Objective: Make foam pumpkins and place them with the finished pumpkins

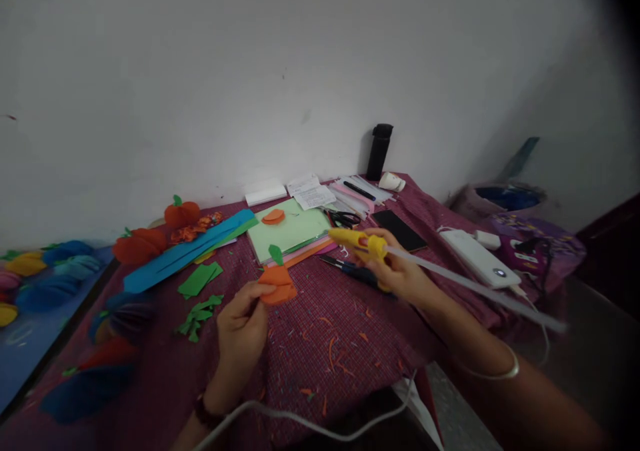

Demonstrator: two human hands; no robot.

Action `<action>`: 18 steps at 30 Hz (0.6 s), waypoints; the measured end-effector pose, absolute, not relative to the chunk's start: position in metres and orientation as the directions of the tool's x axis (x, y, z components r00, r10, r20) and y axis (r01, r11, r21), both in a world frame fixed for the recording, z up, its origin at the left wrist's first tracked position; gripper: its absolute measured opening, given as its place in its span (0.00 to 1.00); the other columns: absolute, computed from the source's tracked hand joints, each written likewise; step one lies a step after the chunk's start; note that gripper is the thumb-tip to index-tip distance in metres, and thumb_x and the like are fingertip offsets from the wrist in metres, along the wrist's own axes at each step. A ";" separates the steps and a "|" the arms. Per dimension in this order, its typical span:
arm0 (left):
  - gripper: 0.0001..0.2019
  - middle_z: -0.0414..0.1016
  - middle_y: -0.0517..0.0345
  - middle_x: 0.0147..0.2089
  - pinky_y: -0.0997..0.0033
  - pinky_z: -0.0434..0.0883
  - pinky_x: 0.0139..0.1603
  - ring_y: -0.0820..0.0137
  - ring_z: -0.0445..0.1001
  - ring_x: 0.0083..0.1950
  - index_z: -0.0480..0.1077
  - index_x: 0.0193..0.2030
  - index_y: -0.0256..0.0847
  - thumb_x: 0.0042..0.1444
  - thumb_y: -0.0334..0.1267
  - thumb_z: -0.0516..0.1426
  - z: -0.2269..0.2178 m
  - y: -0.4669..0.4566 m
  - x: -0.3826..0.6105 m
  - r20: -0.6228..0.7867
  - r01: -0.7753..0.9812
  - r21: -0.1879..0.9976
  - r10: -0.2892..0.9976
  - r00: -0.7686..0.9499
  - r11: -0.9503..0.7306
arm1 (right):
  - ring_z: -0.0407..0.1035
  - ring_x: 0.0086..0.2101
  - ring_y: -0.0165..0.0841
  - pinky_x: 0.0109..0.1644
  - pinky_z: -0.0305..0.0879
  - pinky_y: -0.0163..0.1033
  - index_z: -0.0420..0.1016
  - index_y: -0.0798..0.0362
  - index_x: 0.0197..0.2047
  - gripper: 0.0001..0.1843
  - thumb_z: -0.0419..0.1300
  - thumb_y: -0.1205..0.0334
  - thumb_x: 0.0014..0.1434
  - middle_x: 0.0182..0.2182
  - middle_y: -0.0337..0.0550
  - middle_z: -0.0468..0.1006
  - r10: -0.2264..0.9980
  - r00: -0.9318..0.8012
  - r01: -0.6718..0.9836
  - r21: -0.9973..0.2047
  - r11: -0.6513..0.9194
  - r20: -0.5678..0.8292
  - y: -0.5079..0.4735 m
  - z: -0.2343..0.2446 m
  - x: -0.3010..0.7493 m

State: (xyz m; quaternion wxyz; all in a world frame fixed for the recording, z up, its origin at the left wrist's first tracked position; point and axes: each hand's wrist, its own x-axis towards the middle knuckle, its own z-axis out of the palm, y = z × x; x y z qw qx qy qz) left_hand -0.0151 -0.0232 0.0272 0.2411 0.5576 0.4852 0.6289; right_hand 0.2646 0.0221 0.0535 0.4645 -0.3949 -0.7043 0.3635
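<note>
In my left hand I pinch an orange paper piece with a green paper leaf standing at its top. My right hand is closed around a yellow glue gun, its nozzle pointing left toward the paper piece but apart from it. A long translucent glue stick sticks out of the gun's back end. Under my right hand lie dark-handled scissors. Small green paper strips and green rectangles lie left of my left hand.
Stacked coloured sheets with an orange paper round lie ahead. A black bottle, a dark tablet-like slab and a white power bank stand or lie right. Finished paper pumpkins fill the left. A white cable crosses in front.
</note>
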 end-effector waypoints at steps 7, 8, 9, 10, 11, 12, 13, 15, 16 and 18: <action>0.05 0.79 0.57 0.31 0.73 0.73 0.35 0.69 0.77 0.33 0.76 0.32 0.39 0.51 0.35 0.59 0.029 -0.024 -0.014 0.430 0.284 0.889 0.868 -0.250 -0.358 | 0.70 0.35 0.33 0.38 0.66 0.39 0.56 0.50 0.56 0.32 0.62 0.45 0.55 0.40 0.46 0.72 0.809 -0.530 -0.152 -0.967 0.206 0.255 -0.005 0.056 0.211; 0.05 0.79 0.57 0.31 0.73 0.73 0.34 0.69 0.77 0.33 0.76 0.32 0.39 0.50 0.35 0.59 0.030 -0.025 -0.014 0.426 0.275 0.892 0.870 -0.248 -0.358 | 0.70 0.35 0.33 0.38 0.66 0.39 0.56 0.50 0.55 0.31 0.62 0.45 0.55 0.39 0.45 0.72 0.809 -0.525 -0.155 -0.964 0.214 0.264 -0.003 0.053 0.209; 0.04 0.79 0.57 0.31 0.73 0.73 0.34 0.69 0.77 0.32 0.76 0.31 0.40 0.50 0.36 0.60 0.030 -0.025 -0.014 0.423 0.263 0.895 0.871 -0.248 -0.360 | 0.70 0.35 0.33 0.37 0.65 0.39 0.56 0.50 0.55 0.31 0.62 0.45 0.56 0.38 0.45 0.72 0.811 -0.516 -0.156 -0.961 0.228 0.276 0.000 0.051 0.208; 0.04 0.79 0.57 0.31 0.73 0.74 0.34 0.69 0.77 0.32 0.76 0.31 0.40 0.50 0.36 0.60 0.030 -0.025 -0.013 0.420 0.250 0.899 0.871 -0.255 -0.360 | 0.69 0.34 0.33 0.37 0.65 0.39 0.56 0.50 0.54 0.30 0.62 0.45 0.56 0.37 0.44 0.72 0.813 -0.508 -0.153 -0.958 0.241 0.286 0.001 0.049 0.208; 0.04 0.79 0.57 0.31 0.73 0.74 0.33 0.69 0.77 0.32 0.76 0.31 0.40 0.49 0.36 0.61 0.030 -0.025 -0.013 0.416 0.235 0.903 0.869 -0.266 -0.360 | 0.69 0.34 0.33 0.37 0.65 0.39 0.57 0.50 0.54 0.29 0.61 0.45 0.56 0.36 0.43 0.71 0.816 -0.500 -0.147 -0.957 0.251 0.291 0.003 0.048 0.209; 0.04 0.79 0.57 0.31 0.73 0.74 0.34 0.69 0.77 0.32 0.76 0.31 0.40 0.49 0.36 0.61 0.029 -0.026 -0.014 0.409 0.216 0.908 0.869 -0.278 -0.358 | 0.69 0.34 0.33 0.37 0.64 0.38 0.57 0.50 0.53 0.28 0.61 0.45 0.56 0.36 0.43 0.71 0.818 -0.495 -0.140 -0.956 0.258 0.293 0.004 0.047 0.209; 0.04 0.80 0.56 0.32 0.73 0.74 0.34 0.69 0.77 0.33 0.76 0.32 0.40 0.49 0.36 0.62 0.027 -0.026 -0.014 0.398 0.193 0.915 0.870 -0.290 -0.355 | 0.69 0.34 0.33 0.37 0.64 0.38 0.57 0.50 0.53 0.28 0.61 0.45 0.57 0.36 0.43 0.71 0.819 -0.492 -0.132 -0.956 0.264 0.294 0.004 0.047 0.210; 0.05 0.79 0.56 0.33 0.73 0.74 0.35 0.69 0.77 0.34 0.76 0.33 0.40 0.49 0.36 0.63 0.023 -0.025 -0.016 0.376 0.130 0.927 0.874 -0.307 -0.352 | 0.69 0.33 0.33 0.36 0.63 0.38 0.57 0.50 0.53 0.28 0.61 0.45 0.57 0.35 0.43 0.71 0.818 -0.496 -0.113 -0.956 0.272 0.292 0.005 0.047 0.212; 0.05 0.79 0.57 0.33 0.73 0.74 0.37 0.69 0.77 0.34 0.76 0.33 0.40 0.49 0.36 0.63 0.021 -0.025 -0.017 0.369 0.090 0.929 0.875 -0.314 -0.359 | 0.68 0.32 0.32 0.35 0.63 0.37 0.57 0.50 0.53 0.28 0.61 0.45 0.57 0.35 0.42 0.71 0.816 -0.502 -0.103 -0.956 0.273 0.287 0.005 0.047 0.213; 0.05 0.79 0.58 0.34 0.72 0.75 0.38 0.70 0.77 0.34 0.76 0.34 0.40 0.49 0.35 0.64 0.018 -0.024 -0.018 0.360 0.002 0.925 0.875 -0.322 -0.380 | 0.67 0.31 0.31 0.33 0.61 0.36 0.57 0.51 0.53 0.28 0.61 0.45 0.57 0.34 0.42 0.71 0.813 -0.510 -0.092 -0.958 0.272 0.280 0.004 0.046 0.214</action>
